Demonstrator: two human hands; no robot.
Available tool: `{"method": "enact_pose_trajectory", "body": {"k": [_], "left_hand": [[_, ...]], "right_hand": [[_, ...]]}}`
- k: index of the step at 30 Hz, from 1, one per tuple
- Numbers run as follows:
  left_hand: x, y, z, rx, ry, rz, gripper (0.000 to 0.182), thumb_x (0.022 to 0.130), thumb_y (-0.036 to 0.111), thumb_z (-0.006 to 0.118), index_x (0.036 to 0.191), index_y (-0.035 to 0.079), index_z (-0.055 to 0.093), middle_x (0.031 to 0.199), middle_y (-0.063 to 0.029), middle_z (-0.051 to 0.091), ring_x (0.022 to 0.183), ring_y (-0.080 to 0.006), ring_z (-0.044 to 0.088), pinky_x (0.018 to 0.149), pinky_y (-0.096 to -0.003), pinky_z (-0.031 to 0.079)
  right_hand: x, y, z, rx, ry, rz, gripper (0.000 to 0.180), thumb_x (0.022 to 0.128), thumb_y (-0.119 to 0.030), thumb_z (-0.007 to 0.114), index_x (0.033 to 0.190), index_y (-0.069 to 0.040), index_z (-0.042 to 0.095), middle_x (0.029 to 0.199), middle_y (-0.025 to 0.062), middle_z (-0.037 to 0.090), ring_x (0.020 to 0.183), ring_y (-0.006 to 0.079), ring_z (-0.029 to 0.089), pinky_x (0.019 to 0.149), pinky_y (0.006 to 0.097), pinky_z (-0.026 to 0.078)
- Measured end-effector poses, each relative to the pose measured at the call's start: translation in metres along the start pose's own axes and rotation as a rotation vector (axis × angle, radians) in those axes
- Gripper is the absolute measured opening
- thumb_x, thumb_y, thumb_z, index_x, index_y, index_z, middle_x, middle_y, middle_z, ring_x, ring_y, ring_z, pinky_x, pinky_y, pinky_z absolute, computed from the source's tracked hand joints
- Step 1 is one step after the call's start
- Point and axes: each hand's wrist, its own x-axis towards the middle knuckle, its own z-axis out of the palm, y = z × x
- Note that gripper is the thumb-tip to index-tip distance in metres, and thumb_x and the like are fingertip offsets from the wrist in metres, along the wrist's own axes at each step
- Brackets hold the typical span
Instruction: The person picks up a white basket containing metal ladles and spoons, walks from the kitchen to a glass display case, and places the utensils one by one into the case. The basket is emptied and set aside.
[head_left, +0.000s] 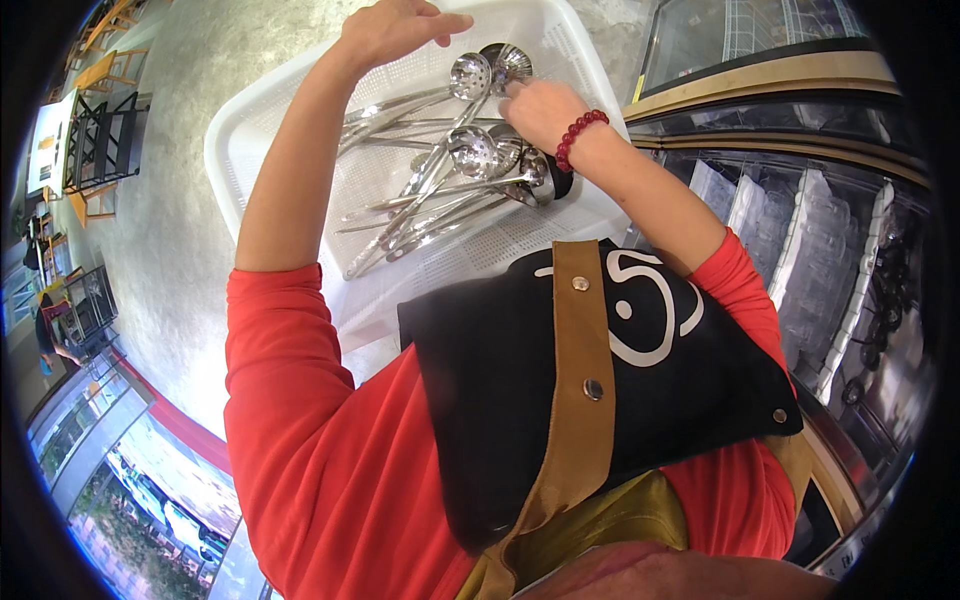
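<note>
A white perforated plastic basket (225, 161) lies before me, holding several stainless-steel ladles and slotted skimmers. My left hand (401, 31) is above the basket's far part, fingers apart, with nothing visible in it. Lower and to the right, my right hand (546, 112), with a red bead bracelet (579, 135) at the wrist, has its fingers curled at the rim of a steel ladle (513, 61); the fingertips are blurred. Beside that ladle is a perforated skimmer (470, 75). Another shiny ladle bowl (474, 152) rests nearer me among crossed long handles (427, 199).
On the right stands a glass-fronted cabinet (757, 82) with stacked clear plastic items (814, 262). My black apron (495, 390) with a brown strap bulges below the basket. Wooden chairs (112, 71), a black rack (105, 142) and a person (52, 330) are far left.
</note>
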Motion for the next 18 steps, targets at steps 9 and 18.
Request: {"method": "enact_pose_trajectory", "body": {"k": [9,18], "left_hand": [[0.001,0.008,-0.003,-0.023,-0.008,0.005,0.053,0.069,0.062,0.058,0.079,0.011,0.07,0.106,-0.0111,0.062,0.104,-0.0282,0.054,0.092,-0.037,0.039],[-0.004,0.003,-0.007,0.061,0.021,0.031,0.052,0.07,0.063,0.054,0.076,0.015,0.071,0.091,-0.0071,0.067,0.087,-0.0229,0.061,0.082,-0.0331,0.043]], "right_hand": [[0.054,-0.04,-0.013,-0.186,0.27,-0.056,0.007,0.074,-0.014,0.058,0.075,-0.01,0.063,0.083,0.001,0.06,0.086,0.0168,0.057,0.069,0.0283,0.047],[0.012,-0.037,-0.033,-0.064,0.498,-0.121,0.01,0.072,-0.013,0.057,0.081,-0.008,0.058,0.081,0.0021,0.055,0.075,0.0148,0.056,0.057,0.0265,0.049]]}}
